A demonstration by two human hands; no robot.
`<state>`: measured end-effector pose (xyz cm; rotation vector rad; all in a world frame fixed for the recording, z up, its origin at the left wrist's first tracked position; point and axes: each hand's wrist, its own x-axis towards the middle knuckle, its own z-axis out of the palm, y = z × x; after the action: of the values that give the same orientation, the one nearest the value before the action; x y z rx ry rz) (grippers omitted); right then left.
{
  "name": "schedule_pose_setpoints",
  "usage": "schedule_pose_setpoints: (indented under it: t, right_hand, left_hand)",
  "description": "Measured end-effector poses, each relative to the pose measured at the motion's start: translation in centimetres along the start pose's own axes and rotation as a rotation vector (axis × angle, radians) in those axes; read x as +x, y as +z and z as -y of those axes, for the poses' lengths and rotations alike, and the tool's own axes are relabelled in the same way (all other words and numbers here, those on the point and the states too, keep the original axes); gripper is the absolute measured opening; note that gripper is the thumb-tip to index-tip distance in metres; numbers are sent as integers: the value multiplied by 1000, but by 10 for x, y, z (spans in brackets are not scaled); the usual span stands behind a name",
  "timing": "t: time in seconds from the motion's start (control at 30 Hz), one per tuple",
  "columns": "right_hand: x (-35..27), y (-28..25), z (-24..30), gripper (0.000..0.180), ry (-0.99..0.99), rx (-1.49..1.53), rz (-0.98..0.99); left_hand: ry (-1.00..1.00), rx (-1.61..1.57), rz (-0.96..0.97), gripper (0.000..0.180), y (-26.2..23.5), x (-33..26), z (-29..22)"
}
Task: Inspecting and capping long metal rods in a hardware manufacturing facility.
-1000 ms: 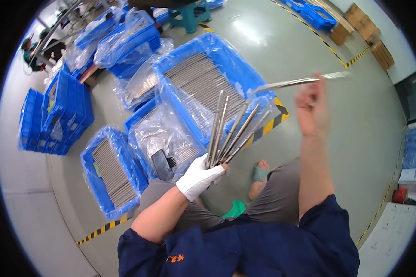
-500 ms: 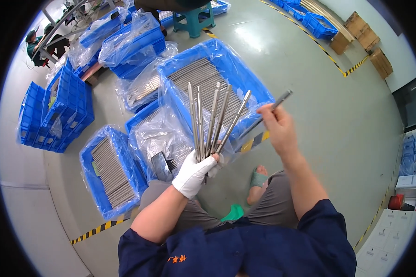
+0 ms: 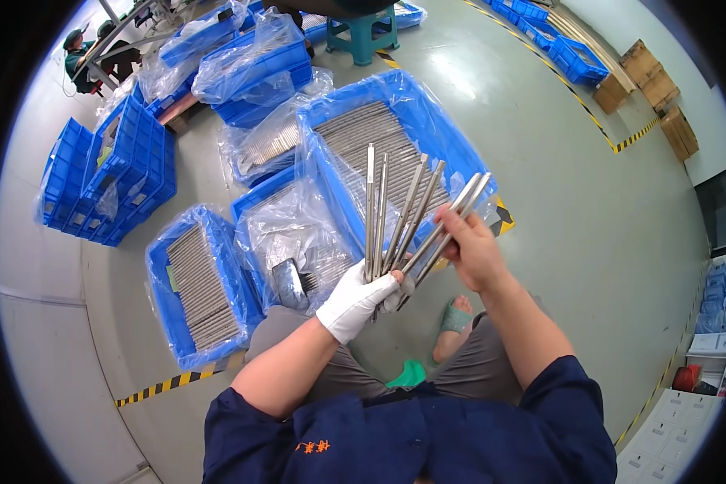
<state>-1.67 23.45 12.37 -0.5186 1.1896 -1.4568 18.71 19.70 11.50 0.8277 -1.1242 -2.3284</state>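
Observation:
My left hand [image 3: 356, 297], in a white glove with bare fingertips, is closed round the lower ends of several metal rods [image 3: 412, 211] that fan out upward. My bare right hand [image 3: 470, 248] grips a metal rod [image 3: 477, 195] at the right side of the fan, close beside the outermost rod of the bunch. Behind the rods stands a blue crate [image 3: 448, 129] lined with clear plastic, holding rows of similar rods [image 3: 363, 133]. Which rods touch inside the left hand is hidden by the glove.
Left of my knees is another blue crate [image 3: 250, 316] of rods. A dark brush-like thing [image 3: 289, 282] lies on plastic film beside it. Stacked blue crates [image 3: 137, 173] stand far left, a green stool [image 3: 361, 36] at the back, wooden blocks [image 3: 649, 77] far right. Another person [image 3: 81, 60] sits at far left.
My right hand has brought its rod inward, down and left, from apart on the right to beside the bunch. The whole view has shifted slightly.

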Motion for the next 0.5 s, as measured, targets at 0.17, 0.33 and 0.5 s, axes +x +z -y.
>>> schedule_pose_setpoints:
  t: [0.17,0.33,0.5]
  right_hand:
    - [20,-43,46,14,-369,234,-64]
    - [27,-48,31,10,-138,171,-74]
    - [19,-10,-9,32,14,-146,347]
  left_hand:
    - [-34,-4,62,49,-4,-4,-6]
    - [-186,-90,420,58,1,-13,-3]
    - [-364,-136,614,60,12,-18,6]
